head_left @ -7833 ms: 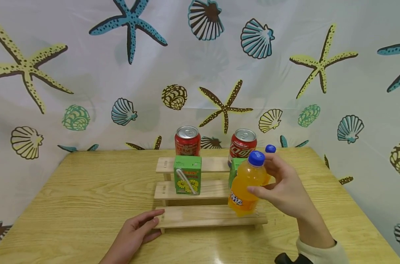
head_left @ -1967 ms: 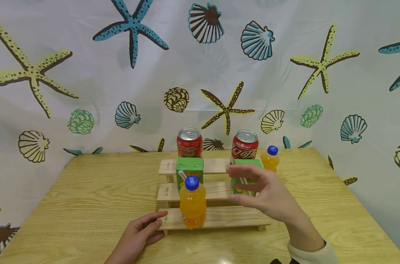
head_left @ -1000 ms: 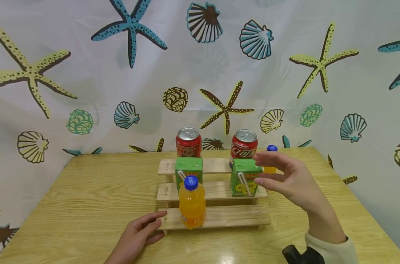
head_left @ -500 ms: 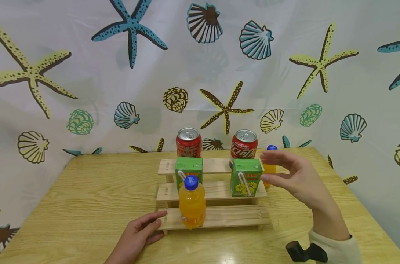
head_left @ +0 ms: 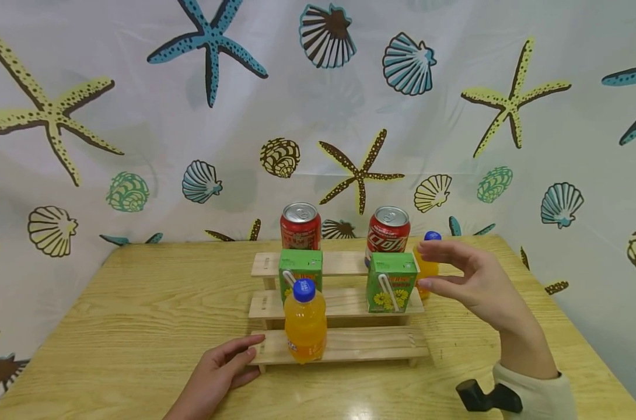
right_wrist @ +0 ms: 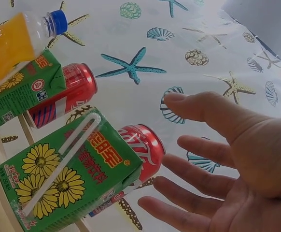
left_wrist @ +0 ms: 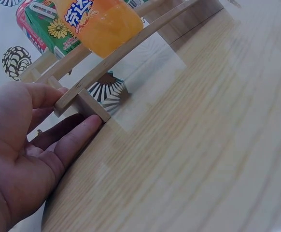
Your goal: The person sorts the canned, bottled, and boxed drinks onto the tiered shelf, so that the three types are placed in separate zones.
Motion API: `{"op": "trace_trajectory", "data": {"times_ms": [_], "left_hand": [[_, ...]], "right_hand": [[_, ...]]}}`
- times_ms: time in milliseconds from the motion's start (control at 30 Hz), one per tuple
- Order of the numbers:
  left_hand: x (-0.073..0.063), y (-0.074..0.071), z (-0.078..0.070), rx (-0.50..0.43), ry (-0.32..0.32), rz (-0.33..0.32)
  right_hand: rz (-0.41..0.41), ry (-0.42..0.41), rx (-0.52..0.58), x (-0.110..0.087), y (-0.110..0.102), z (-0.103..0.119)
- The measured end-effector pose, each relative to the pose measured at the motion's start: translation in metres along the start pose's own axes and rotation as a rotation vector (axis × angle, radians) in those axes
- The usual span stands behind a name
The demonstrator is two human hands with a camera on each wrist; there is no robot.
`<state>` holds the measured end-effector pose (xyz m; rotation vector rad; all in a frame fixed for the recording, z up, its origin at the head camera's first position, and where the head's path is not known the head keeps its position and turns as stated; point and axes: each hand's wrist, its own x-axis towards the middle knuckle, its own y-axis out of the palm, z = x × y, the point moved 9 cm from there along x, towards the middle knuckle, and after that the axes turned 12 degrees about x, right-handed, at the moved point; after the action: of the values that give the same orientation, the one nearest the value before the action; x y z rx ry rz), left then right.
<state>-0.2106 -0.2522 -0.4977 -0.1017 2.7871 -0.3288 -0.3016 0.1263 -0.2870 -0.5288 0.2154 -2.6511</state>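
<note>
My left hand grips the left end of a three-step wooden rack, its fingers and thumb at the corner of the lowest step. On that step, at the left, stands an orange soda bottle with a blue cap. My right hand hovers right of the rack with fingers spread and nothing held. Close to its fingertips are a green drink carton on the middle step and a second orange soda bottle behind, partly hidden. The right wrist view shows a gap between the fingers and the carton.
Another green carton stands on the middle step behind the left bottle. Two red cola cans occupy the top step, left and right. A wooden table bears everything, and a curtain printed with shells and starfish hangs behind.
The orange soda bottle once in my right hand now stands on the lowest step's left. Since then the empty right hand has moved right, past the right carton; the left hand has stayed.
</note>
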Motion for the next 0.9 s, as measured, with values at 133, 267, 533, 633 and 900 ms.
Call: {"op": "trace_trajectory", "data": {"times_ms": [133, 267, 533, 633, 900], "left_hand": [[0.000, 0.000, 0.000, -0.007, 0.005, 0.009], [-0.001, 0.001, -0.001, -0.005, 0.013, 0.029], [-0.001, 0.001, -0.002, -0.006, 0.010, 0.025], [-0.002, 0.001, -0.003, -0.010, 0.007, 0.012], [-0.002, 0.001, -0.003, -0.004, 0.011, 0.012]], "right_hand": [[-0.027, 0.014, -0.030, 0.000, -0.005, -0.003], [-0.030, 0.009, -0.039, -0.001, -0.009, -0.004], [0.015, -0.012, -0.038, -0.002, -0.013, -0.007], [0.009, -0.003, -0.065, -0.001, -0.015, -0.010], [-0.010, 0.012, -0.082, 0.000, -0.023, -0.018]]}}
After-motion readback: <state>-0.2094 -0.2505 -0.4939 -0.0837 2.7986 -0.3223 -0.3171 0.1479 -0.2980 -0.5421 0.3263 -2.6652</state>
